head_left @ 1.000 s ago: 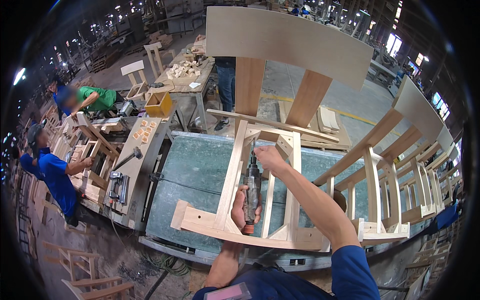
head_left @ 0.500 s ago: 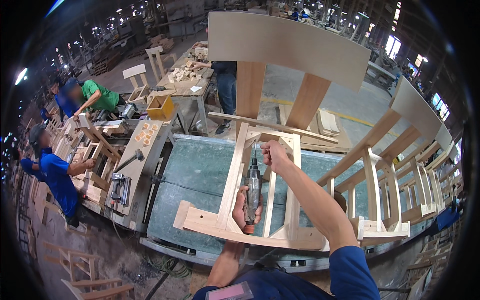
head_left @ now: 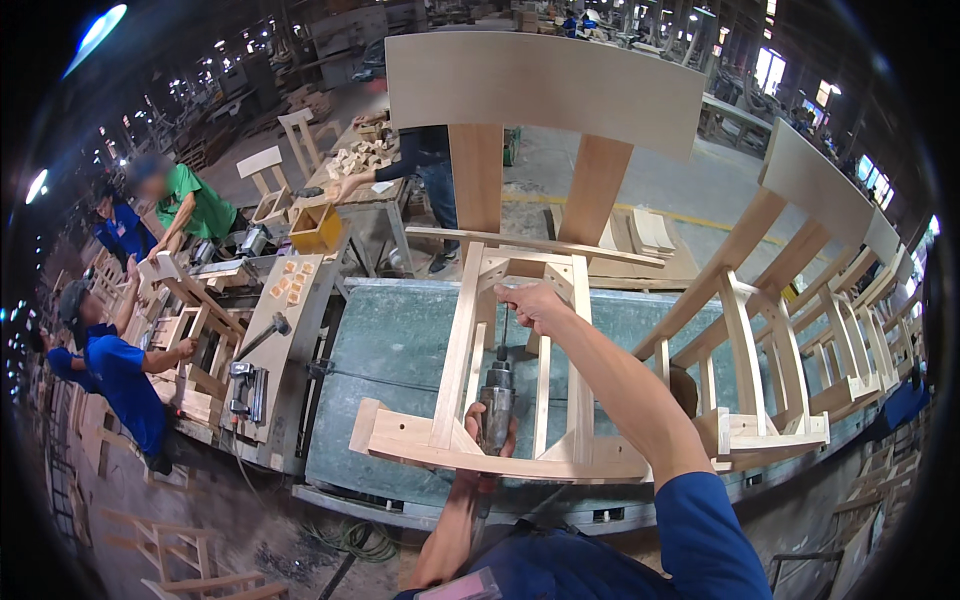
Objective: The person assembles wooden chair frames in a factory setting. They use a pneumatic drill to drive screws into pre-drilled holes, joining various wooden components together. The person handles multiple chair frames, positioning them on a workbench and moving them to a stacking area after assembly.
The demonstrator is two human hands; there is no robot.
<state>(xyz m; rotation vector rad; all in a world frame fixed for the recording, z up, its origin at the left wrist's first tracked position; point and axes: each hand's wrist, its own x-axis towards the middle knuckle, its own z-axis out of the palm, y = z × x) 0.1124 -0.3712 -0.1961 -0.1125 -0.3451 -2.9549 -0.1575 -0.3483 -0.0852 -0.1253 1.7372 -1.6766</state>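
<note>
A pale wooden chair frame (head_left: 457,350) lies on the bench in front of me, its curved back panel (head_left: 545,85) standing up at the far side. My left hand (head_left: 484,425) is wrapped round a grey inline power screwdriver (head_left: 497,395), inside the frame near its curved front rail (head_left: 500,465). The long thin bit (head_left: 505,328) points away from me, up to the frame's far corner. There the fingertips of my right hand (head_left: 537,305) pinch together at the bit's tip. Whatever they hold is too small to make out.
More chair frames (head_left: 745,360) stand in a row to the right on the green bench top (head_left: 375,350). On the left bench lie a hammer (head_left: 266,332), a nail gun (head_left: 245,392) and a yellow box (head_left: 314,230). Co-workers (head_left: 125,370) work beyond it.
The screwdriver has come back toward me, lower in the frame. My right fingertips have shifted slightly left at the far corner. My view has turned a little; a co-worker's hand at the far table has moved.
</note>
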